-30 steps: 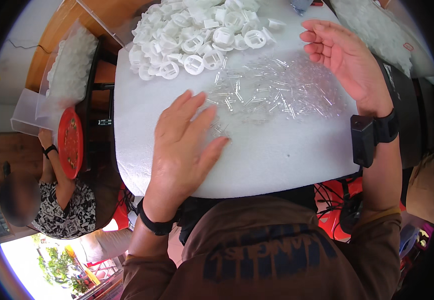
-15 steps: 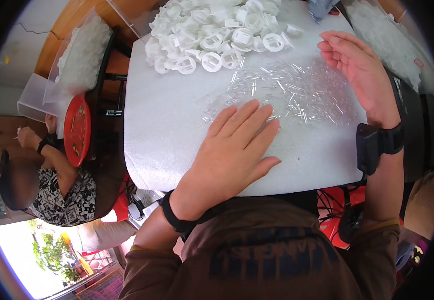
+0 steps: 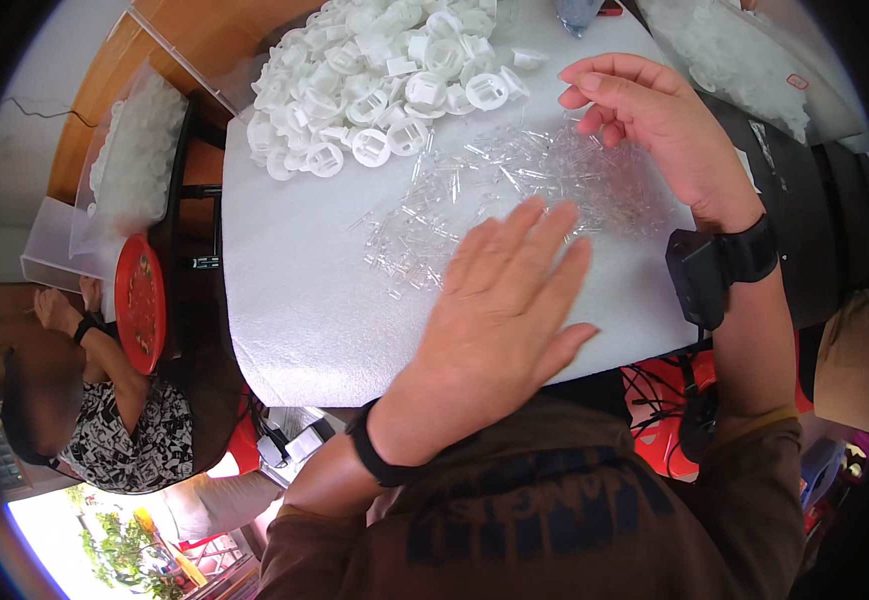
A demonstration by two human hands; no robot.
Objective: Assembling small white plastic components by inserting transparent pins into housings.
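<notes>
Fingers stretched flat, my left hand (image 3: pixel 499 320) is over the near edge of a spread of thin clear rods (image 3: pixel 409 230); it is a little blurred. My right hand (image 3: pixel 659 125) hovers at the far right of the rods, its fingers loosely curved and apart, with nothing visible in them. The rods lie loose on a white foam sheet (image 3: pixel 294 330) that covers the table. Behind them rises a heap of white round plastic parts with slotted middles (image 3: pixel 354 100).
A clear bin of white parts (image 3: pixel 134 160) and a red tray (image 3: pixel 141 310) stand at the left, near a co-worker's hands (image 3: pixel 59 305). Another clear container with pale parts (image 3: pixel 734 60) is at the far right. A small bluish bag (image 3: pixel 576 14) lies at the back edge.
The view has shifted, so the table sits further left. My right hand has moved left toward the heap and its fingers curl more. My left hand has drawn back toward me.
</notes>
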